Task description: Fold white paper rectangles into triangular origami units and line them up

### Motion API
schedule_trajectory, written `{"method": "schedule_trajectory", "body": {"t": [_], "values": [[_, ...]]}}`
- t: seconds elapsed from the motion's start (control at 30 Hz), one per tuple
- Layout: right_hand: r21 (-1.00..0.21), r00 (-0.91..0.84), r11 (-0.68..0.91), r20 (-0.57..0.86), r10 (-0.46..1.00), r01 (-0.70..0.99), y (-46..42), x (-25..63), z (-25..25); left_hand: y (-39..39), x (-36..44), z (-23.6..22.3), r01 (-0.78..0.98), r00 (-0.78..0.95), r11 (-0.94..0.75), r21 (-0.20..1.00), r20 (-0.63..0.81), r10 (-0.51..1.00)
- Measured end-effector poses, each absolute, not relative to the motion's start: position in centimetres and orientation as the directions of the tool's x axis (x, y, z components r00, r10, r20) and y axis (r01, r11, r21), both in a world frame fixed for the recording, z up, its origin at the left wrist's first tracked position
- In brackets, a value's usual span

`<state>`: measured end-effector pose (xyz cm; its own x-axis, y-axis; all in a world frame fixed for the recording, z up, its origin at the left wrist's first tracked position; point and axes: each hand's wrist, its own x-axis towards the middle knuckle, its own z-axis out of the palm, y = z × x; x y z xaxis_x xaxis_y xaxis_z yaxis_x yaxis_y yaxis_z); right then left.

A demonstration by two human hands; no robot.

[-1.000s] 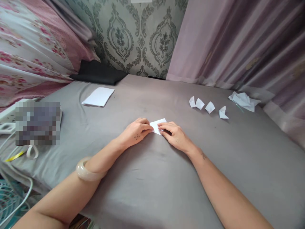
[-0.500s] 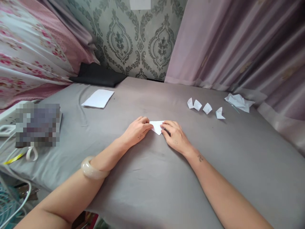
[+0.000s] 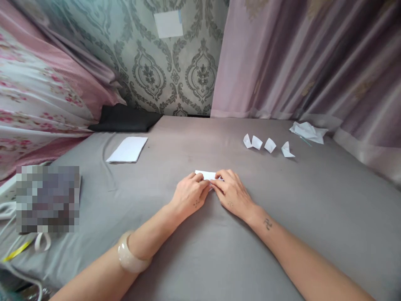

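Observation:
Between my hands a small folded piece of white paper (image 3: 205, 174) lies on the grey cloth, partly hidden by my fingers. My left hand (image 3: 191, 191), on the arm with the pale bangle, pinches its left and near side. From the right, my right hand (image 3: 232, 191) grips the same paper, thumb at its near edge and fingers over its right end. The two thumbs almost meet at the near fold. To the right, several small folded paper pieces (image 3: 257, 142) stand in a loose row.
A stack of white paper (image 3: 128, 149) lies at the left. Loose white sheets (image 3: 308, 131) and a thin green strip are at the far right. A black cloth (image 3: 125, 118) rests by the wall. At the left edge are a blurred-out object (image 3: 48, 198) and white cables.
The view has tilted up a little. My hands have drawn closer together, and the paper's near point, visible before, is now mostly covered by my thumbs.

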<state>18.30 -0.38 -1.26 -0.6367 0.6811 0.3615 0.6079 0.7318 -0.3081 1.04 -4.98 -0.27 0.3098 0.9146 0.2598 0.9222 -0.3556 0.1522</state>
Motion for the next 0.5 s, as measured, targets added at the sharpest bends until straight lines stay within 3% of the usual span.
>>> {"method": "schedule_trajectory", "body": {"t": [0.1,0.2,0.27,0.4,0.5], "values": [[-0.401,-0.648,0.723,0.329,0.686,0.562,0.1,18.4,-1.5,-4.8,1.4,-0.2,0.915,0.394,-0.403,0.000,0.208,0.895],[-0.518,-0.610,0.664,0.303,0.732,0.539,1.0,18.5,-1.5,-4.0,1.1,0.2,0.888,0.458,-0.459,-0.037,0.164,0.874],[-0.562,-0.579,0.612,0.267,0.770,0.556,1.8,18.6,-1.2,-3.1,0.5,0.4,0.888,0.449,-0.458,0.039,0.139,0.883],[-0.553,-0.546,0.549,0.191,0.816,0.627,2.9,19.0,-0.4,-1.1,-1.1,0.2,0.841,0.382,-0.384,0.381,0.084,0.920],[-0.543,-0.538,0.528,0.159,0.828,0.653,3.1,19.3,-0.4,-0.4,-2.0,-0.7,0.824,0.291,-0.318,0.469,0.131,0.948]]}}
